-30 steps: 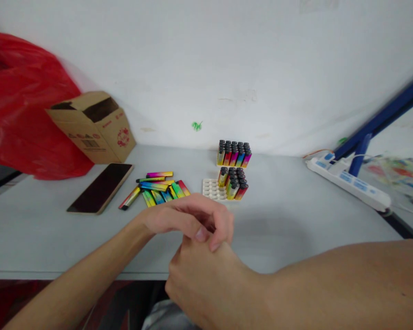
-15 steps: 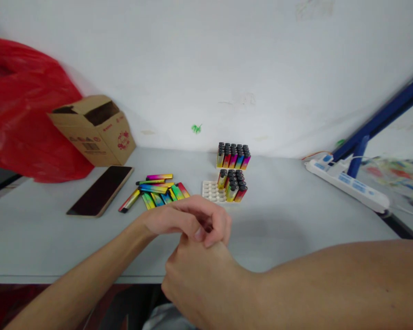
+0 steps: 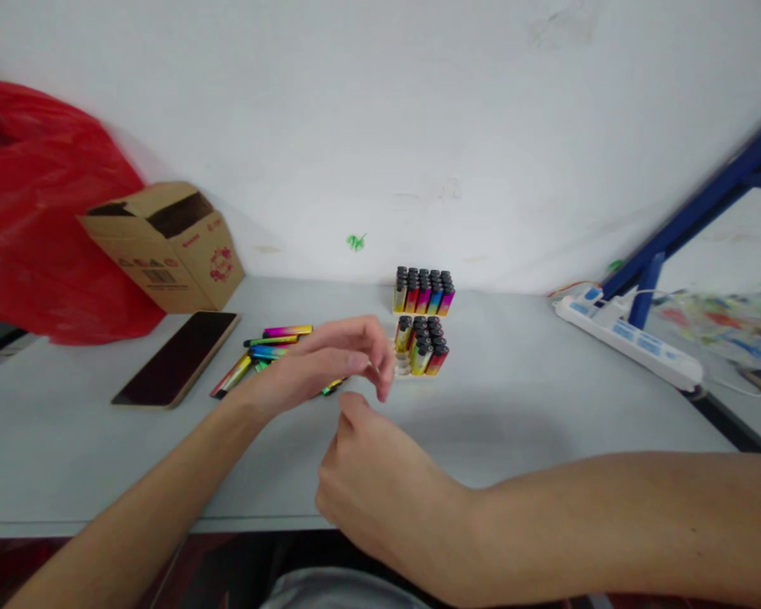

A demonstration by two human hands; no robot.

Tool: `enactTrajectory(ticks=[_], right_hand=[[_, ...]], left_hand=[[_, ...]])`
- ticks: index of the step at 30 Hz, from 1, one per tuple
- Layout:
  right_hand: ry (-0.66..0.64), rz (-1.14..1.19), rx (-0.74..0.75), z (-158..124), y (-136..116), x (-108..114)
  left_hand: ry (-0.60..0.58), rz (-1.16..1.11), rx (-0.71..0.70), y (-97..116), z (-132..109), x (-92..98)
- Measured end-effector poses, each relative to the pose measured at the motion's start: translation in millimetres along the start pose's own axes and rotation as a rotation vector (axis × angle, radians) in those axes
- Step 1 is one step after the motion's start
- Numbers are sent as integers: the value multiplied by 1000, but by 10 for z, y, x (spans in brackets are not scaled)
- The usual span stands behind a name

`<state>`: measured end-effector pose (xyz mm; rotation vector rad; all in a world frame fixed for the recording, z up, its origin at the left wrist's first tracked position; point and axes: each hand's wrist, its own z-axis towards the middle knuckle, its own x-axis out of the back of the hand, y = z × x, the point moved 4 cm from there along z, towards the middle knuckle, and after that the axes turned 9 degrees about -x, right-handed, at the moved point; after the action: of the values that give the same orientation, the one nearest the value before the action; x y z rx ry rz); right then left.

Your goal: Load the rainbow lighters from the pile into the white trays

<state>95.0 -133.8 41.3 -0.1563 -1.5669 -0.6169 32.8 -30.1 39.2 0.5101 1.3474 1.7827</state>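
Observation:
My left hand hovers over the table beside the white tray, its curved fingers apart and nothing visible between them. Below and to its right, my right hand is closed with its back to the camera; whatever it may hold is hidden. The hands do not touch. Left of the tray lies a loose pile of colourful lighters, partly covered by my left hand. Several lighters stand upright in the right part of the tray. Behind it is another upright block of black-topped lighters.
A phone lies at the left, in front of an open cardboard box and a red plastic bag. At the right are a white power strip with cables and a blue metal frame. A white wall rises behind the table.
My left hand has lifted off my right hand and moved up and left, toward the tray and the pile. My right hand stays closed, slightly shifted. The view has shifted a little.

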Motion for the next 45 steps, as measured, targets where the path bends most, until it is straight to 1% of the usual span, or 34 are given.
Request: enactTrajectory(ticks=[2,3,5,6,7,9,10,12,15,18,20,22,24,27,29,31,32,34,37,40,43,45], right_hand=[[-93,-13,-57,-27,54,-43],[-127,-22,-72,-47,75,-63],[-115,-30,-32,-97,112,-70],[-76,-27,19,-130,135,-59],[1,-16,95,-172,161,-32],[200,9,259,-289,248,35],[292,22,316,-360,314,61],[411,-7,349,-503,475,67],[510,-87,274,-720,718,14],[549,-131,139,-937,929,-107],[555,-139,48,-1077,1060,-240],[518,-133,-80,-1199,1210,-420],[425,-114,-210,-1298,1368,-628],[226,1,-363,-1394,1579,-908],[111,94,-456,-1416,1694,-1038],[65,201,-555,-1408,1801,-1124],[68,267,-596,-1391,1852,-1158],[110,423,-618,-1331,1939,-1219],[189,618,-552,-1185,2036,-1287],[176,698,-486,-997,2074,-1315],[146,741,-434,-822,2045,-1293],[150,779,-411,-750,2010,-1277]], left_hand=[[210,222,-42,51,3,189],[312,346,-34,69,-6,282],[486,571,8,95,-40,450],[548,663,24,107,-61,521],[593,752,32,118,-82,583],[635,931,37,142,-121,682],[639,1011,35,152,-138,721],[625,1140,36,166,-160,778],[581,1281,44,171,-162,832],[479,1419,75,144,-125,868],[399,1461,90,107,-100,901],[339,1478,96,68,-91,947],[297,1486,105,37,-97,998],[266,1500,107,30,-110,1042],[268,1512,100,48,-111,1039],[279,1520,100,68,-106,1024],[284,1520,102,74,-104,1018],[291,1518,113,78,-103,1021],[281,1531,144,65,-119,1062],[239,1540,193,37,-146,1109],[164,1501,282,-4,-168,1120],[122,1484,334,-16,-181,1118]])
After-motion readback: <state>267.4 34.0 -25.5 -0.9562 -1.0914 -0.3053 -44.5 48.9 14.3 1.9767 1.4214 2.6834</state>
